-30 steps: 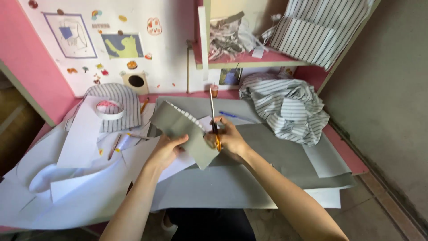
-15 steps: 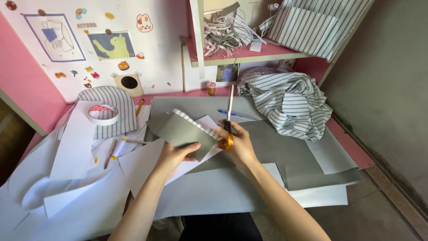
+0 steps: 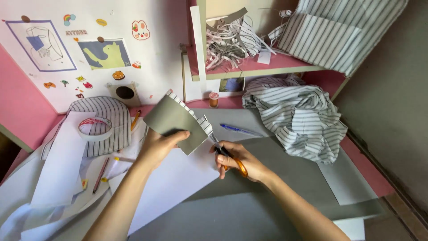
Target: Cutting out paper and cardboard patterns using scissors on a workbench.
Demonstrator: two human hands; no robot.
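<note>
My left hand point(image 3: 159, 147) holds up a grey card piece point(image 3: 174, 121) with a strip of striped fabric point(image 3: 191, 115) along its right edge. My right hand point(image 3: 238, 160) grips orange-handled scissors point(image 3: 225, 154), blades pointing up-left and meeting the lower right corner of the card piece. Both hands hover over white paper sheets point(image 3: 174, 183) and a large grey card sheet point(image 3: 276, 187) on the pink table.
A roll of tape point(image 3: 95, 128) lies on striped fabric point(image 3: 107, 122) at left, pencils point(image 3: 101, 174) nearby. A blue pen point(image 3: 240, 130) and a thread spool point(image 3: 214, 99) sit behind. Crumpled striped cloth point(image 3: 296, 116) fills the right. A shelf point(image 3: 254, 69) holds paper strips.
The scissors, earlier pointing straight up beside the card piece, have tilted down-left to its edge. My left hand has turned the piece and raised it slightly.
</note>
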